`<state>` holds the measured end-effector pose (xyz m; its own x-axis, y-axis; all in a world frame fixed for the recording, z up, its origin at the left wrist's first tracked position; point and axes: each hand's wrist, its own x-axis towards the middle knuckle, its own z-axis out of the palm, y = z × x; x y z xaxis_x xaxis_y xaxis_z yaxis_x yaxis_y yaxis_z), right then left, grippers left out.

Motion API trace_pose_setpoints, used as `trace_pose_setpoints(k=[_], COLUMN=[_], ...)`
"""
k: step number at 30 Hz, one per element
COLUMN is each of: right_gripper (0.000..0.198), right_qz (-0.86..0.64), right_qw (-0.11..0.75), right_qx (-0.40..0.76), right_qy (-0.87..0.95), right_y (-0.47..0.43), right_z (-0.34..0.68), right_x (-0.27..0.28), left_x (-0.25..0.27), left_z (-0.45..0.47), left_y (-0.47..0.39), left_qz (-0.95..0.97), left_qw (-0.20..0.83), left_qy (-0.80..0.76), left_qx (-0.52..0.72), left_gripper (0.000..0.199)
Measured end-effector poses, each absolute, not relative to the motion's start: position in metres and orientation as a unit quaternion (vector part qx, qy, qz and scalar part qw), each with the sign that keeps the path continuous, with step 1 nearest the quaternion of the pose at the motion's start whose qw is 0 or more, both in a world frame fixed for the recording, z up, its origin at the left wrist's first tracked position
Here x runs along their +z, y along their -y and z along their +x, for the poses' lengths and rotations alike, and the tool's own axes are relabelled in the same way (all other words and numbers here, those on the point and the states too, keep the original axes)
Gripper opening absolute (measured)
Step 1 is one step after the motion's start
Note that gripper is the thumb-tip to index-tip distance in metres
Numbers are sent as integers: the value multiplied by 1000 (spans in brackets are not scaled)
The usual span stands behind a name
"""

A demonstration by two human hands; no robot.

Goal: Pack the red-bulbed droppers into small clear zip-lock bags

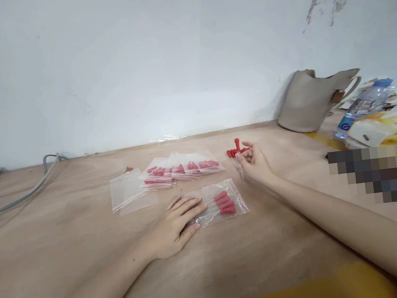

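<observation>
My left hand (175,226) lies flat with fingers spread, its fingertips pressing on the end of a clear zip bag (240,197). Inside that bag are several droppers (225,203) with red rubber bulbs and thin clear tubes. Farther right, my right hand (255,161) pinches a red-bulbed dropper (237,145) between thumb and fingers, bulb upward. Around those fingertips lie more red-bulbed droppers (230,153), partly hidden by the hand. Behind my left hand, filled zip bags (181,165) overlap in a fanned row, red bulbs showing through. Flat bags with no bulbs visible (126,190) lie at their left.
A grey cable (27,192) runs along the left of the brown tabletop (69,240). At the back right stand a grey-beige container (304,103), a water bottle (365,106) and a yellow-and-white plastic package (389,127). A white wall (121,71) closes off the back.
</observation>
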<state>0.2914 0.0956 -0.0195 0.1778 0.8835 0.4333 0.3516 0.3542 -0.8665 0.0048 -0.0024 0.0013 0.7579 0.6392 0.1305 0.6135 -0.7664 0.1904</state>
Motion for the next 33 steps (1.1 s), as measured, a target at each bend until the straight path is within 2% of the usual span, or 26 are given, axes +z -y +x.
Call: trace_pose_setpoints(k=[3,6,11,17,23,26,33], right_gripper=[74,78,65,42,35,30,30], right_qz=[-495,-480,-454,-447,-425,-437,-402], right_qw=[594,596,618,560,539,502,324], right_qx=[318,385,425,503,519,504,567], right_qy=[549,515,482,484,510,550,642], right_y=[-69,-50,-44,-41,-33,-34,-42], right_z=[290,286,280,276,276,282,296], right_x=[-24,-23,-23,-24,-22,-20,-14], left_x=[2,1,1,1,1,0,-1], left_z=[5,4,4,4,3,3,3], left_y=[2,1,1,2,1,2,2], left_qz=[938,940,941,941,939,938,940], left_qw=[71,65,59,55,50,51,46], left_qy=[-328,-323,-323,-322,-330,-331,-325], left_qx=[86,88,86,88,84,87,96], left_gripper=[42,42,42,43,44,45,45])
